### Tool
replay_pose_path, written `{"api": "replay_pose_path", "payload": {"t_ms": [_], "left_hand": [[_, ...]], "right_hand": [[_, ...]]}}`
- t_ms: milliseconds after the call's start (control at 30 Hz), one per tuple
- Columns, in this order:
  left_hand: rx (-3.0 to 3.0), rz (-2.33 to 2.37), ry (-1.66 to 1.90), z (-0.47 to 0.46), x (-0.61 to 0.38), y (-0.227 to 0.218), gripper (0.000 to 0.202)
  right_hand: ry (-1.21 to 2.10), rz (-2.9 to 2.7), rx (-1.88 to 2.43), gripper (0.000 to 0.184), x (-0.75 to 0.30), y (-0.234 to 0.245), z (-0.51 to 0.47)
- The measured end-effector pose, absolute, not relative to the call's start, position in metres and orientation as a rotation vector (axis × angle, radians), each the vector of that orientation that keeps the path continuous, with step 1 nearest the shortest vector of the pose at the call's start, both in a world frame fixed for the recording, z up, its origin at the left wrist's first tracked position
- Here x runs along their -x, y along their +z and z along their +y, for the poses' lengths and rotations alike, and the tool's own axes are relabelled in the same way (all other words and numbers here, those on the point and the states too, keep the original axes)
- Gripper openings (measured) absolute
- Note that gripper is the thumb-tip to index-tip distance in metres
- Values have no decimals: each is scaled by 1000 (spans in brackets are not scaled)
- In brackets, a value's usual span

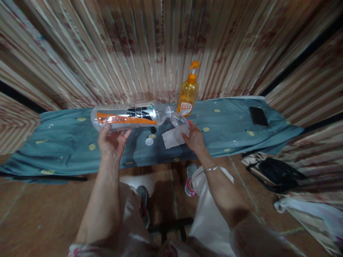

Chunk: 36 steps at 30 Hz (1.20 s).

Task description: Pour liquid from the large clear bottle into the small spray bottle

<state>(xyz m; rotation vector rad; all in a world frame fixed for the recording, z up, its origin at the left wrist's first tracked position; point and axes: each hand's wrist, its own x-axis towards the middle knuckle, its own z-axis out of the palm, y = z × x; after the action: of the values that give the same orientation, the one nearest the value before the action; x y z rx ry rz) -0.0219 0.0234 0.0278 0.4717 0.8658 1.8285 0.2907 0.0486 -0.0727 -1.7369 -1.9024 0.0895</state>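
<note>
A large clear plastic bottle (120, 117) with an orange, silver and black label lies sideways above the cloth-covered table, its neck pointing right. My left hand (112, 141) grips it from below near its base, thumb on the near side. At the bottle's mouth is a clear, funnel-shaped plastic piece (179, 120); whether the two are joined I cannot tell. My right hand (195, 137) pinches the wide end of that piece. Under it a white scallop-edged paper or cloth (170, 140) lies flat. A small white disc (149, 141) and a small black round object (153, 130) are nearby.
An amber pump bottle (188, 93) stands behind my right hand. A black phone (258, 116) lies toward the right end of the green patterned tablecloth (66, 142). Pleated curtains (134, 46) hang behind. On the floor at right is a black bag (278, 173).
</note>
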Motion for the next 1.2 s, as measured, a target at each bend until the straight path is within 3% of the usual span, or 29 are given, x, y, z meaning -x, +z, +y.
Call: {"api": "replay_pose_path", "payload": {"t_ms": [233, 500, 867, 1200], "left_hand": [[-452, 878, 1817, 23, 21, 29, 29], [-491, 884, 1819, 24, 25, 25, 38], [-471, 877, 1830, 23, 21, 28, 25], [-532, 880, 1819, 25, 25, 22, 35]], "right_hand": [[65, -1917, 1733, 68, -291, -75, 50], [66, -1924, 1750, 67, -291, -74, 50], [98, -1905, 1759, 66, -291, -72, 49], [114, -1888, 1741, 66, -290, -71, 49]]}}
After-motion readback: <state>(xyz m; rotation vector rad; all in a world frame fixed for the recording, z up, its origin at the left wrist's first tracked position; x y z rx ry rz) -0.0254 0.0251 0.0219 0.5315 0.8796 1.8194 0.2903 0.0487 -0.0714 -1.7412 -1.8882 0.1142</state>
